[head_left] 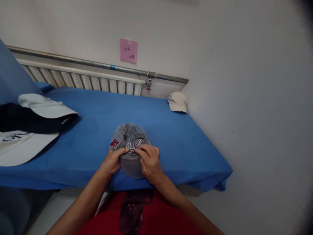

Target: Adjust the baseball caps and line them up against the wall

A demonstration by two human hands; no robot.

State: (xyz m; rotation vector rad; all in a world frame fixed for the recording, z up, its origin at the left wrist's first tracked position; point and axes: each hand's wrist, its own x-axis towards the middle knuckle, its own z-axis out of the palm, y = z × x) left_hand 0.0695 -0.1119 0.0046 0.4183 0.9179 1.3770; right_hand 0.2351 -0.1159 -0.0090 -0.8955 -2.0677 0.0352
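Observation:
A grey baseball cap (132,130) with white embroidered lettering and a small red patch lies near the front edge of the blue-covered table (151,114), its brim toward me. My left hand (112,160) grips the cap's left side, thumb lying along the front panel by the lettering. On the other side, my right hand (150,160) is closed at the lettering, its fingertips pinching the front panel. The two hands nearly meet at the embroidery. Fingers under the cap are hidden.
Several caps overlap at the left, among them a light cap (46,106) and a dark navy cap (31,120). A beige cap (178,101) sits at the far right corner. Behind the table run a radiator (85,78) and a metal pipe (93,63); a pink note (128,50) is on the wall.

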